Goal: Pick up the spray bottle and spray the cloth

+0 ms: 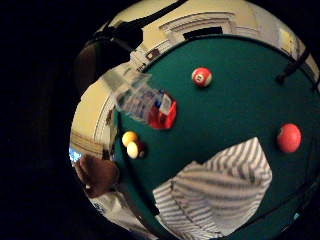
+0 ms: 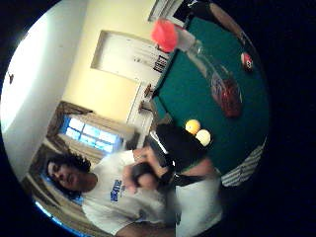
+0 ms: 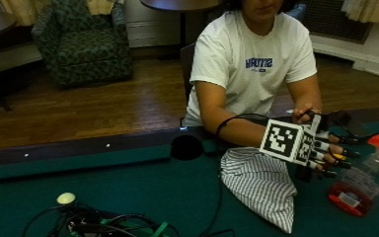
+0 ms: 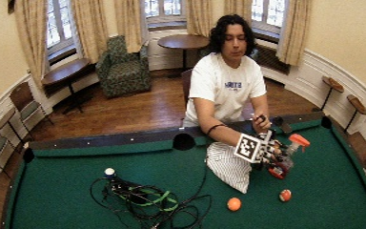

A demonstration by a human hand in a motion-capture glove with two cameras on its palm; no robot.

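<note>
While the striped cloth (image 3: pixel 260 186) lies beside it, the gloved right hand (image 3: pixel 314 148) spreads its fingers just short of the spray bottle (image 3: pixel 363 175).

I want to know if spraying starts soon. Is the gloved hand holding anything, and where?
Nothing is held yet. The gloved right hand hovers with straight fingers beside the spray bottle, which tilts on the green table, apart from the striped cloth.

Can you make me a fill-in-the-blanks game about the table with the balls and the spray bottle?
1. The cloth on the green table has a ____ pattern.
2. The spray bottle has an orange top and a ____ base.
3. The right hand wears a ____ glove.
4. The spray bottle leans on the felt between the gloved hand and the ____ striped ball.

Missing words: striped; red; black; red-and-white
</note>
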